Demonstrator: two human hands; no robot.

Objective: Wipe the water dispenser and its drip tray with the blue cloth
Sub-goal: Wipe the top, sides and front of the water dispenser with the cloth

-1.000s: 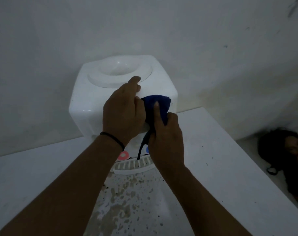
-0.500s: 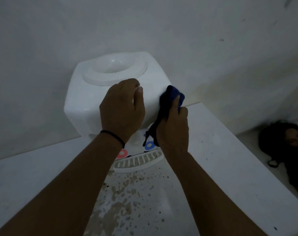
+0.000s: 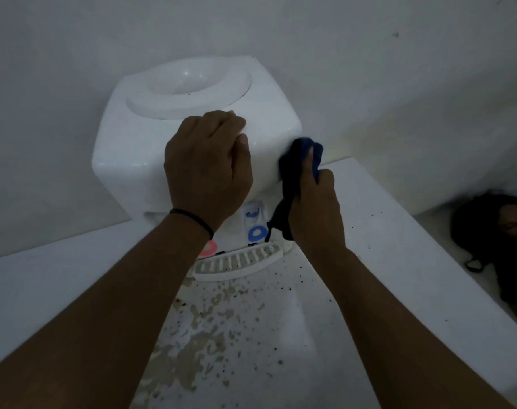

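Note:
A white table-top water dispenser (image 3: 127, 149) stands against the wall with an open round bottle seat on top. My left hand (image 3: 207, 169) rests curled on its top front edge, steadying it, a black band at the wrist. My right hand (image 3: 313, 205) is shut on the dark blue cloth (image 3: 295, 160) and presses it against the dispenser's front right corner; a tail of cloth hangs down beside the blue tap ring (image 3: 257, 232). The white slotted drip tray (image 3: 239, 259) sits at the base, partly behind my left forearm. A red tap ring (image 3: 208, 249) peeks out by my left wrist.
The dispenser stands on a white table (image 3: 399, 261) whose surface in front of the tray is stained with brown patches and dark specks. The table's right edge drops off to the floor, where a person (image 3: 499, 231) in dark clothes is low at the far right.
My right hand has carried the cloth from the front top of the dispenser rightward to its right corner. My left hand has curled its fingers and stayed on the top front edge.

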